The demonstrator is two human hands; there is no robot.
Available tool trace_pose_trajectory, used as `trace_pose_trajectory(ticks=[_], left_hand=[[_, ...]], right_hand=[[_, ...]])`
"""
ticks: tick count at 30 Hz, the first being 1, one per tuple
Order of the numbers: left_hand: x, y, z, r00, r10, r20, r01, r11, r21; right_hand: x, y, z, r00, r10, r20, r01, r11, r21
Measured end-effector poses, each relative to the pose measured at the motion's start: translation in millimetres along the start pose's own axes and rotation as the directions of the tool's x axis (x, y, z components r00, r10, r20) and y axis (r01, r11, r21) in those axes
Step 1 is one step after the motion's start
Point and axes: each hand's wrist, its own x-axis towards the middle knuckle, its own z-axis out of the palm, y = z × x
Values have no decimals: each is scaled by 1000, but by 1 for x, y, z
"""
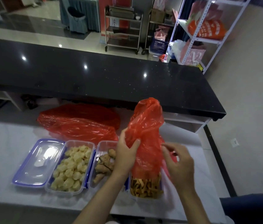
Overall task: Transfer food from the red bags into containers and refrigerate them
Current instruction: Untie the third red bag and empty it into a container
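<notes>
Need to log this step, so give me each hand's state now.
Left hand: grips the red bag held over the containers.
Right hand: fingers curled, pinching the bag's lower edge.

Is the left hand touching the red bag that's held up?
Touching. The head view shows the left hand gripping the red bag, thumb pressed into the plastic.

I see a lid (37, 162) leftmost, three containers (71, 167) rightward, bags (79, 123) behind them, counter (95, 75) beyond.
</notes>
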Motion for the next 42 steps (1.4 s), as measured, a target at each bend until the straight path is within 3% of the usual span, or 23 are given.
trace_pose_trajectory(ticks=[2,3,4,6,8,9,11,15,18,21,23,27,29,31,33,35,37,38,40,42], left_hand=[[3,1,-4,999,-24,-20,23,999,-49],[3,2,-6,999,-40,-23,38,996,-83],[4,4,-8,999,-50,-21,48,992,-118],[3,8,-9,998,-58,-24,53,982,-179],[0,12,-7,997,-70,-38,61,978,-199],[-2,12,-6,996,-77,-46,67,980,-187],[-7,11,-6,994,-90,-55,83,989,-123],[-22,9,2,996,-71,-56,76,992,96],[-33,4,14,998,-46,-32,51,977,206],[-40,-2,25,991,-130,-15,129,961,246],[-45,2,35,981,-196,-3,193,962,192],[-53,10,51,965,-263,-7,262,965,-27],[-56,8,56,958,-271,-96,273,962,5],[-58,4,54,942,-274,-195,289,956,52],[-59,3,48,932,-281,-228,307,947,89],[-60,9,38,937,-282,-207,314,939,142],[-63,15,28,947,-281,-157,307,934,181],[-65,17,24,951,-285,-120,305,931,203],[-67,22,15,954,-298,-34,296,921,254],[-68,25,8,949,-313,32,288,904,315]], right_hand=[[9,19,-10,992,65,-110,-73,995,-70],[15,28,-14,984,165,-64,-169,982,-79],[20,34,-17,957,287,31,-284,956,-77],[26,41,-17,829,490,270,-519,854,44],[26,38,-15,697,531,482,-690,680,247],[26,37,-15,676,507,535,-715,627,309],[26,36,-14,720,459,521,-680,618,395],[29,29,-13,792,491,363,-608,584,538],[28,23,-13,822,466,328,-569,643,514],[21,13,-14,869,347,354,-484,748,455],[15,6,-14,859,292,421,-479,751,455],[1,3,-16,755,226,615,-568,694,442],[-6,5,-21,690,145,710,-573,708,413],[-11,6,-27,696,103,711,-525,748,406],[-13,10,-34,822,131,555,-407,817,409],[-10,19,-41,934,223,278,-323,859,397],[1,32,-49,958,282,56,-282,883,375],[10,38,-52,952,303,36,-295,885,361],[29,45,-55,919,343,193,-391,855,340],[45,45,-54,807,391,444,-551,768,326]])
